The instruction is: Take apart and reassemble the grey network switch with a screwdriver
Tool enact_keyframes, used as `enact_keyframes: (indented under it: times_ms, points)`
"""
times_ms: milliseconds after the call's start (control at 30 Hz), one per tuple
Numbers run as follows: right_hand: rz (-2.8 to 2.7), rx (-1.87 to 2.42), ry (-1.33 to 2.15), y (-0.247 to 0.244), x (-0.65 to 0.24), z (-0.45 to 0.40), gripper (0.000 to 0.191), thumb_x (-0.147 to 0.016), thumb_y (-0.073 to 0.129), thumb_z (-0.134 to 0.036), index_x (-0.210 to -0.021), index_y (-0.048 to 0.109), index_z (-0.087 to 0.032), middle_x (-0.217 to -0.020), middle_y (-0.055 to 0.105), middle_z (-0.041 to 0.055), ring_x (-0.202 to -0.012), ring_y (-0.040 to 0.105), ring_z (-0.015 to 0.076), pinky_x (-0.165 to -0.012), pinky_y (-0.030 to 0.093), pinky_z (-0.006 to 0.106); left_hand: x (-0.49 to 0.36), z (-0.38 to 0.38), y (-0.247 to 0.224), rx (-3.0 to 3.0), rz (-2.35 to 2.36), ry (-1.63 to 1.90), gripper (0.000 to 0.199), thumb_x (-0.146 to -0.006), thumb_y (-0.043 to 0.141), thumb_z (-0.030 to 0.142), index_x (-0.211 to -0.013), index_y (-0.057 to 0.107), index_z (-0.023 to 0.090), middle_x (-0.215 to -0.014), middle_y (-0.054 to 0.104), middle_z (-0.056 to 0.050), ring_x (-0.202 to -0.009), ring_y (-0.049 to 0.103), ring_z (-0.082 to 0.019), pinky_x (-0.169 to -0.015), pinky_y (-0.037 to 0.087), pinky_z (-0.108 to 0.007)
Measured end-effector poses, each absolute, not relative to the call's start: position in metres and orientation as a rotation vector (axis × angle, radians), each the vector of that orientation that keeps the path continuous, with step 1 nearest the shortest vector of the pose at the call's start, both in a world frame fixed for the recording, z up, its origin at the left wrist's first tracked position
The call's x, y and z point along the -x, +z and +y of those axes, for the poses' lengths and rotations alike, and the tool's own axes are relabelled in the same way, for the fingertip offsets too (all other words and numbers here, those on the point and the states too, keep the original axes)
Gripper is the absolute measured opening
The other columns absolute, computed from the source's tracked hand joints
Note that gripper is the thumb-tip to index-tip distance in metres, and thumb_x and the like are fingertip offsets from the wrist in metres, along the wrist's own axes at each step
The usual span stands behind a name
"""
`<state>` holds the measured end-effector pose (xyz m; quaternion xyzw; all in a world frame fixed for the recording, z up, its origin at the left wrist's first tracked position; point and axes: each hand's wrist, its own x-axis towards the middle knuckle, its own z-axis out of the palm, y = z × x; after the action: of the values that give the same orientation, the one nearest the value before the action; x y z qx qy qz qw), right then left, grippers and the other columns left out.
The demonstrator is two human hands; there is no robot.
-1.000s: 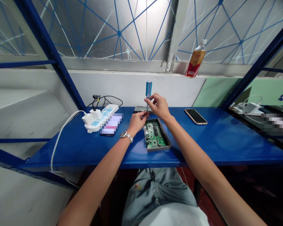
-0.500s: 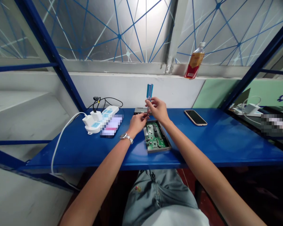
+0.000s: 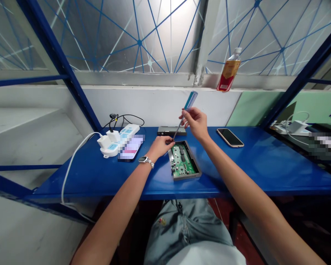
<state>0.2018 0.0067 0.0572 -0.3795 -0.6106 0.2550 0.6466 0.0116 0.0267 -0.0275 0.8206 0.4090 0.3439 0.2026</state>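
My right hand point(image 3: 195, 120) grips a screwdriver point(image 3: 191, 100) by its blue, clear handle, the shaft slanting down to the left. Its tip meets the fingers of my left hand point(image 3: 162, 145), which are pinched together at the far left corner of an open metal case. What those fingers hold, if anything, is too small to make out. Inside the case point(image 3: 188, 177) lies a green circuit board point(image 3: 183, 159) with black and silver parts facing up. Just behind it rests a flat grey metal box point(image 3: 165, 131), partly covered by the screwdriver shaft and my right hand.
On the blue table point(image 3: 99, 180), a white power strip point(image 3: 118, 141) with plugs and a lit phone point(image 3: 131, 148) lie left. A dark-screened phone point(image 3: 230, 137) lies right. A drink bottle point(image 3: 229, 70) stands on the ledge. A white cable point(image 3: 68, 173) hangs over the table's left side.
My right hand has moved right and slightly up, tilting the screwdriver from nearly upright to a slant. More of the grey box shows. My left hand stays almost in place.
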Motion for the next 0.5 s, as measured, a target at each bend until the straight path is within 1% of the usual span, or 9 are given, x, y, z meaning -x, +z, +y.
enact_keyframes:
  times_ms: [100,167,200,233,300,367,400,433,500]
  points:
    - [-1.287,0.961,0.486,0.068,-0.233,0.001,0.041,-0.089,0.063,-0.063,-0.099,0.062,-0.023,-0.071,0.066,0.0009,-0.048,0.052,0.0101,-0.048,0.047,0.026,-0.012,0.020,-0.020,-2.377,1.224,0.917,0.025,-0.087,0.069,0.045,-0.091,0.079,0.022,-0.093,0.080,-0.009,-0.087,0.074,-0.026,-0.076,0.055,-0.031]
    - [-1.273,1.100,0.513,0.068,-0.261,-0.005,0.038,-0.091,0.062,-0.058,-0.099,0.063,-0.021,-0.061,0.060,-0.0014,-0.041,0.046,0.0100,-0.042,0.040,0.025,-0.012,0.015,-0.013,-2.438,1.285,0.887,0.034,-0.085,0.071,0.053,-0.090,0.079,0.020,-0.086,0.078,-0.010,-0.084,0.073,-0.027,-0.080,0.055,-0.034]
    - [-1.329,1.204,0.584,0.065,-0.274,-0.009,0.037,-0.090,0.065,-0.055,-0.101,0.064,-0.019,-0.058,0.060,-0.0012,-0.040,0.046,0.0106,-0.041,0.039,0.025,-0.013,0.013,-0.010,-2.468,1.298,0.886,0.039,-0.083,0.072,0.057,-0.091,0.078,0.019,-0.083,0.076,-0.011,-0.084,0.072,-0.028,-0.084,0.054,-0.036]
    - [-1.397,1.329,0.655,0.060,-0.286,-0.012,0.038,-0.088,0.069,-0.050,-0.106,0.065,-0.017,-0.055,0.060,-0.0011,-0.038,0.046,0.0115,-0.040,0.038,0.026,-0.014,0.011,-0.007,-2.499,1.281,0.896,0.043,-0.081,0.074,0.060,-0.094,0.078,0.019,-0.084,0.075,-0.011,-0.088,0.071,-0.029,-0.089,0.053,-0.039]
    - [-1.505,1.571,0.735,0.043,-0.303,-0.016,0.047,-0.086,0.072,-0.043,-0.122,0.063,-0.014,-0.053,0.061,-0.0020,-0.037,0.047,0.0135,-0.040,0.038,0.026,-0.019,0.006,-0.002,-2.560,1.130,0.931,0.050,-0.077,0.077,0.063,-0.101,0.078,0.019,-0.098,0.075,-0.013,-0.104,0.068,-0.033,-0.099,0.050,-0.044]
    - [-1.669,1.751,0.659,0.023,-0.311,-0.018,0.044,-0.088,0.069,-0.037,-0.124,0.065,-0.011,-0.056,0.063,0.0000,-0.043,0.055,0.0163,-0.046,0.044,0.028,-0.027,0.002,0.000,-2.583,0.868,0.914,0.053,-0.073,0.081,0.062,-0.109,0.077,0.023,-0.120,0.072,-0.013,-0.119,0.062,-0.033,-0.106,0.046,-0.045]
    - [-1.756,1.821,0.576,0.012,-0.312,-0.018,0.041,-0.088,0.068,-0.035,-0.122,0.067,-0.011,-0.060,0.067,0.0026,-0.050,0.061,0.0186,-0.052,0.048,0.029,-0.032,0.000,0.000,-2.578,0.740,0.868,0.053,-0.071,0.084,0.059,-0.111,0.077,0.024,-0.125,0.071,-0.012,-0.122,0.061,-0.032,-0.107,0.046,-0.043]
    - [-1.837,1.858,0.498,0.003,-0.311,-0.017,0.039,-0.089,0.066,-0.033,-0.121,0.069,-0.011,-0.068,0.072,0.0059,-0.061,0.068,0.0213,-0.059,0.051,0.029,-0.038,-0.002,-0.001,-2.567,0.647,0.808,0.054,-0.070,0.086,0.057,-0.112,0.077,0.026,-0.126,0.071,-0.011,-0.121,0.062,-0.031,-0.105,0.047,-0.042]
    - [-1.963,1.932,0.361,-0.011,-0.307,-0.014,0.038,-0.091,0.062,-0.033,-0.121,0.071,-0.013,-0.090,0.078,0.0120,-0.084,0.074,0.0267,-0.074,0.054,0.031,-0.049,-0.006,-0.003,-2.572,0.568,0.693,0.054,-0.066,0.089,0.054,-0.111,0.078,0.026,-0.120,0.073,-0.009,-0.111,0.066,-0.029,-0.099,0.049,-0.039]
